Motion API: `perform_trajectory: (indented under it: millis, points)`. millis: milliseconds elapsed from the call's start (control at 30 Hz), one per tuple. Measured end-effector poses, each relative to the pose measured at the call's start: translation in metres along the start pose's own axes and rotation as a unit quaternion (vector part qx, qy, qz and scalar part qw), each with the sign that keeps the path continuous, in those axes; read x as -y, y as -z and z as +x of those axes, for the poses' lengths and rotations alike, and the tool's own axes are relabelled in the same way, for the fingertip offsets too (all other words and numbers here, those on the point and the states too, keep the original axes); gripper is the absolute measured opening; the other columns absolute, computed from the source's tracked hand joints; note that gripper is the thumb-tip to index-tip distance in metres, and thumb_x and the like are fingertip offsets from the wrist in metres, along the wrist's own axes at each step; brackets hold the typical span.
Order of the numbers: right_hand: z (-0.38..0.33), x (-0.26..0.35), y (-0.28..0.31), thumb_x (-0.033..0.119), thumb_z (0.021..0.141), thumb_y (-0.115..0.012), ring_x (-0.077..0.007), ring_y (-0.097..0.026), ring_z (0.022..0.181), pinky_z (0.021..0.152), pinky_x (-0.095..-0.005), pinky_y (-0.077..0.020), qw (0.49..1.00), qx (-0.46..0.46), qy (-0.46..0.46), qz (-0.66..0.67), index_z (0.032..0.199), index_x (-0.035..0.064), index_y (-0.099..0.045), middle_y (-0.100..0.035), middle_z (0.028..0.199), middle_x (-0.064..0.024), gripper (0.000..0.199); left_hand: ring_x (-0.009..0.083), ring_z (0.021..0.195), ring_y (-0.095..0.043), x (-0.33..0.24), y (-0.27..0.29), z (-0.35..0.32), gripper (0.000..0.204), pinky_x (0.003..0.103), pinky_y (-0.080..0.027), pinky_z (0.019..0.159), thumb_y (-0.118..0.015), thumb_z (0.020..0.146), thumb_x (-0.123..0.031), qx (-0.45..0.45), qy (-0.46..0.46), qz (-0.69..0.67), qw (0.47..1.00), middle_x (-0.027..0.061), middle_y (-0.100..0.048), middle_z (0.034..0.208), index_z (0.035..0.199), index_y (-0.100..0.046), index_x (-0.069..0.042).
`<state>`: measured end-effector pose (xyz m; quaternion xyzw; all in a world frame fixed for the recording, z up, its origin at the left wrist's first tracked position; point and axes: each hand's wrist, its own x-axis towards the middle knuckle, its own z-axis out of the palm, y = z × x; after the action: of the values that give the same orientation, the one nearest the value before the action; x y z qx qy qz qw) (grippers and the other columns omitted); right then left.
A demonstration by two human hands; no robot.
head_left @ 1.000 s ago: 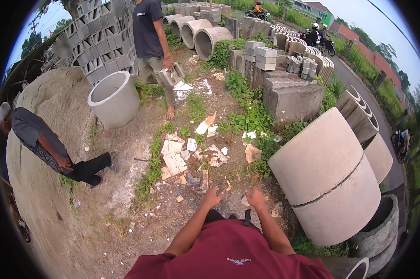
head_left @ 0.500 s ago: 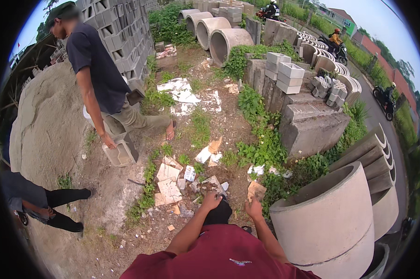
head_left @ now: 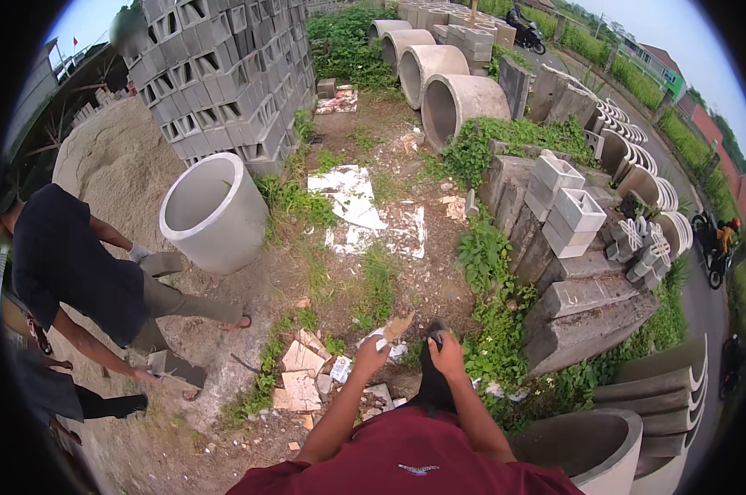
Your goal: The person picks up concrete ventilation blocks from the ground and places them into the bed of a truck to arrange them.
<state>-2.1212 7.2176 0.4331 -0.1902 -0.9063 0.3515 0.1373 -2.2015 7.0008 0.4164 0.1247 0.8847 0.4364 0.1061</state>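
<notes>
My left hand (head_left: 372, 355) hangs in front of my maroon shirt with its fingers curled. Behind it on the ground lie a tan scrap (head_left: 398, 325) and white paper; whether the hand holds anything is hidden. My right hand (head_left: 448, 355) is curled over my dark trouser leg (head_left: 436, 388). A small dark patch shows at its fingers, too unclear to name. At the left, another person (head_left: 84, 256) carries a hollow concrete block (head_left: 177, 369) in one hand and another grey block (head_left: 161, 263) in the other, gloved hand.
A concrete ring (head_left: 245, 219) stands by a sand pile (head_left: 109, 157) and stacked hollow blocks (head_left: 216, 91). Broken tiles (head_left: 300, 388) litter the ground ahead. Concrete slabs (head_left: 592, 313), light blocks (head_left: 575, 219) and a wide pipe (head_left: 620, 450) line the right. Motorcycles are on the road (head_left: 678, 157).
My view has moved forward and turned left, bringing the concrete ring into sight. My left hand has swung ahead past the tiles. The person with the blocks now appears lower and farther left.
</notes>
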Motion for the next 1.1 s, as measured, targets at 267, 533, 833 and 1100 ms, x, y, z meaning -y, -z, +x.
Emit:
perform_trajectory:
  millis: [267,533,833,1100]
  points:
    - [0.277,-0.06,0.018,0.042,0.082,-0.062,-0.0419,-0.061,0.096,0.082,-0.0517,-0.0481,0.967,0.224,-0.011,-0.118,0.108,0.0045,-0.061,-0.065,0.1,-0.0241,0.045,0.0363,0.109,-0.058,-0.014,-0.045,0.225,0.05,0.043,-0.046,0.092,-0.063,0.082,-0.04,0.085,0.121,0.07,0.987,0.0214,-0.062,0.114,0.116,-0.06,-0.003]
    - [0.502,-0.07,0.001,0.043,0.082,-0.061,-0.0432,-0.061,0.095,0.081,-0.0516,-0.0488,0.969,0.226,-0.021,-0.099,0.107,0.005,-0.062,-0.065,0.097,-0.0235,0.045,0.0352,0.103,-0.061,-0.122,-0.025,0.442,0.045,0.04,-0.047,0.09,-0.065,0.084,-0.037,-0.041,0.134,-0.017,0.99,0.0195,-0.065,0.108,0.111,-0.061,-0.002]
    - [0.792,-0.056,-0.067,0.041,0.081,-0.062,-0.043,-0.061,0.097,0.084,-0.0513,-0.0487,0.949,0.286,0.006,-0.129,0.116,0.0046,-0.058,-0.065,0.099,-0.0252,0.051,0.0336,0.1,-0.062,-0.122,-0.003,0.737,0.042,0.04,-0.048,0.088,-0.066,0.081,-0.036,-0.011,0.134,0.011,0.991,0.0202,-0.065,0.104,0.105,-0.063,-0.001]
    - [1.042,0.027,-0.088,0.036,0.083,-0.063,-0.0452,-0.061,0.085,0.075,-0.0492,-0.049,0.974,0.221,0.044,-0.027,0.103,0.0011,-0.058,-0.064,0.086,-0.0245,0.041,0.0341,0.104,-0.061,-0.162,0.071,0.984,0.047,0.038,-0.048,0.089,-0.065,0.083,-0.039,-0.037,0.114,-0.049,0.992,0.0221,-0.064,0.108,0.109,-0.062,0.0]
